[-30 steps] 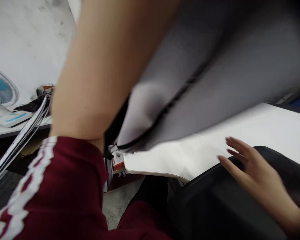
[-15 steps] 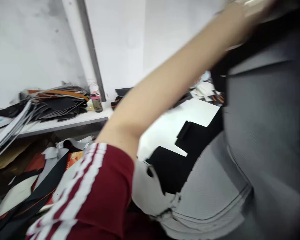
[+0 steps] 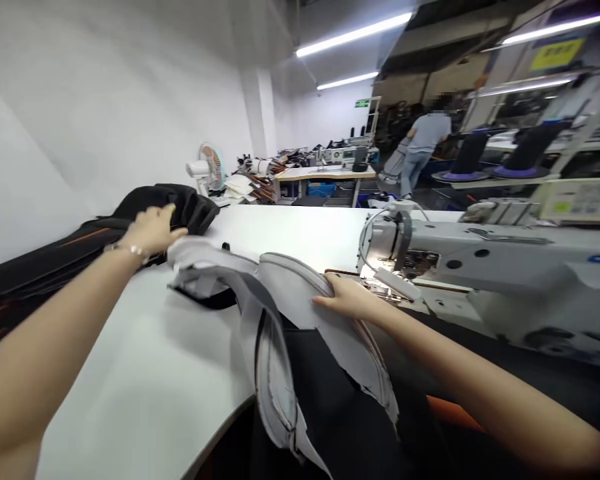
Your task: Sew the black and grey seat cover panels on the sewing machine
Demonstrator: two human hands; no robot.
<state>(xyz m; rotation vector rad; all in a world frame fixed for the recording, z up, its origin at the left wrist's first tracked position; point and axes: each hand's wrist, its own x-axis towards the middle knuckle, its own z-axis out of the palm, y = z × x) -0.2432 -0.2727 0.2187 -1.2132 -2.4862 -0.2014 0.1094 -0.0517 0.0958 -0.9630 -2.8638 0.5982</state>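
Grey piece (image 3: 297, 293) is now down on counter (image 3: 150, 373), L of sewing mach. (image 3: 500, 250), so work's mach.-side; your R hand (image 3: 347, 297) pinches its edge, L hand (image 3: 153, 230) loosely spread at black pile (image 3: 55, 263), farther L.

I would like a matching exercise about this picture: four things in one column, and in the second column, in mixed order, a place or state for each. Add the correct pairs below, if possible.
Column 1
1. left hand
2. right hand
3. sewing machine
4. fan

Column 2
A. in the background, beyond the white table
B. holding the grey piece near its edge
C. large, at the right side of the picture
D. by the black pile, with a bracelet at the wrist

Pairs: 1-D, 2-B, 3-C, 4-A
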